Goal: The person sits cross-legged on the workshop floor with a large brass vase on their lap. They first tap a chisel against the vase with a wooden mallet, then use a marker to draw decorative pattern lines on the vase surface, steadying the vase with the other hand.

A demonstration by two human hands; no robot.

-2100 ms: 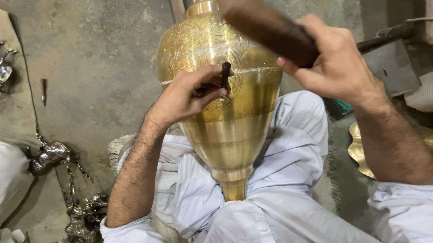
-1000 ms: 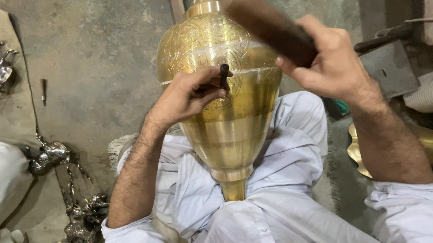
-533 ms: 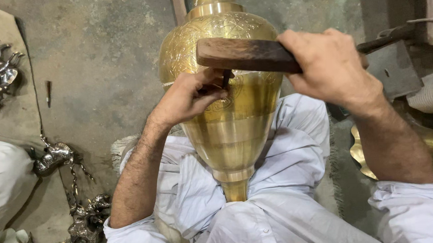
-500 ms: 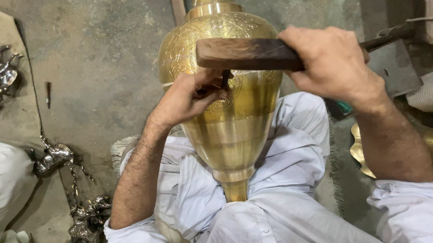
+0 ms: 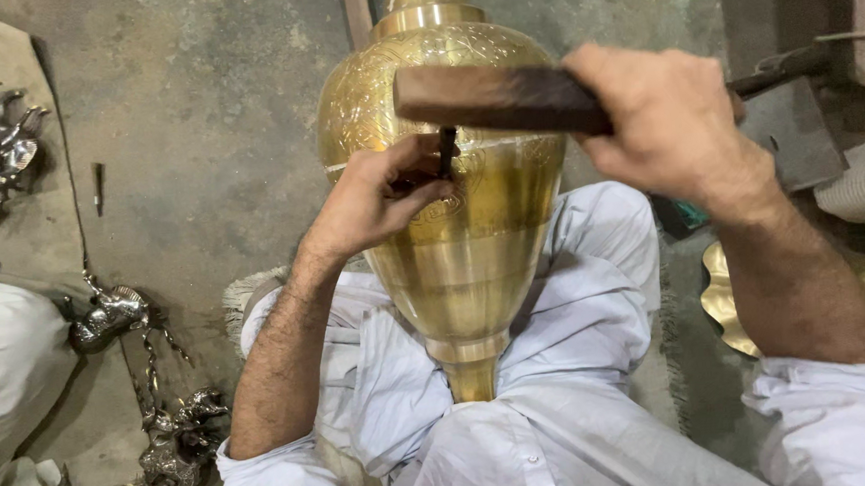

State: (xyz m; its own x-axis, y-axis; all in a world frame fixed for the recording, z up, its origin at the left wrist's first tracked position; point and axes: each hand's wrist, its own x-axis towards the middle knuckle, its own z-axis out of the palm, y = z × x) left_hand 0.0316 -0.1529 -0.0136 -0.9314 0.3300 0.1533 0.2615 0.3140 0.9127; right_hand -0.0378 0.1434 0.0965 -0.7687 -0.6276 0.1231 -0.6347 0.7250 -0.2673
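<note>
This is a metalworker's workshop, the kind where the work is done sitting on the ground. The floor is bare, stained grey concrete, and the person sits right on it with a large engraved brass vase propped between the legs. Small dark cast-metal horse figurines lie scattered along the left side on a worn tan mat, with more of them further down. A thin dark metal punch lies loose on the concrete. To the right rests another polished brass piece with a scalloped rim, beside a grey metal block.
</note>
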